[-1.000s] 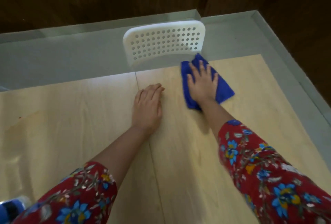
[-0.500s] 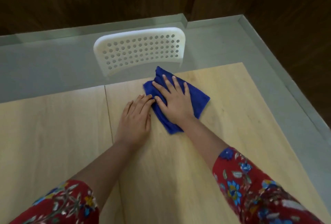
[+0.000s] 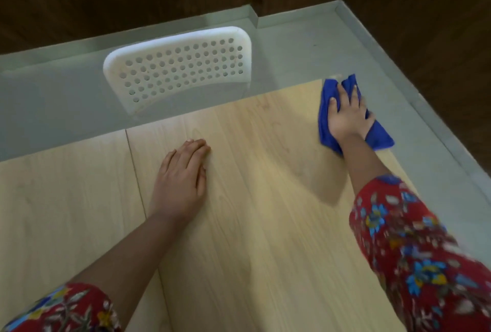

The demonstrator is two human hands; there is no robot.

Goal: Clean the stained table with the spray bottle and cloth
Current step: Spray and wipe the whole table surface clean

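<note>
Wiping the far right corner of the table (image 3: 239, 225) with the blue cloth (image 3: 325, 108), right hand (image 3: 345, 111) pressing flat and open on it. Resting the left hand (image 3: 183, 177) open, holding nothing. Probably needing a sweep back toward the middle; spray bottle not showing.

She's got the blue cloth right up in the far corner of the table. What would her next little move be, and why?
Probably a sweep back toward herself or to the left. The right hand presses the blue cloth flat at the table's far right corner, part of it already over the edge, so nothing is left to wipe farther out. The left hand rests flat, bracing.
</note>
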